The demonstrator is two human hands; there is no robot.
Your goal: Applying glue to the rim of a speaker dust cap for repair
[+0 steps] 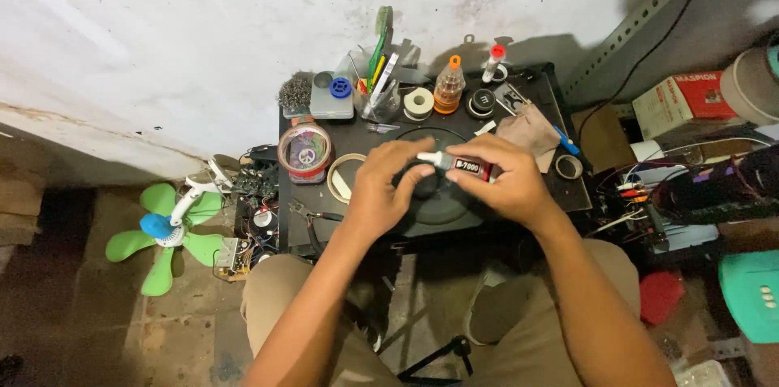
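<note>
Over the middle of the dark worktop [535, 111], both hands meet on a small glue tube [464, 164]. The right hand [499, 180] has its fingers closed round the dark tube body, and the left hand [388, 188] pinches the pale nozzle end. The tube looks light and soft-walled, so a hard squeeze would likely push glue out; the body is the safer place to grip, while the stiff neck takes the twisting. A smooth label may make it a little slippery.

Behind the tube, toward the wall, stands a clear cup [377, 95] holding pens and upright tools. Left of the cup sits a shallow tray [331, 99] with a blue reel in it, and nearer the tube on that side a round clear tub [304, 150] holds small coloured bits I cannot make out. Right of the cup are a roll of white tape [419, 102] and an orange-capped bottle [449, 87] with amber liquid. Off the worktop, left of the tube, a green fan [166, 233] lies on the floor.
</note>
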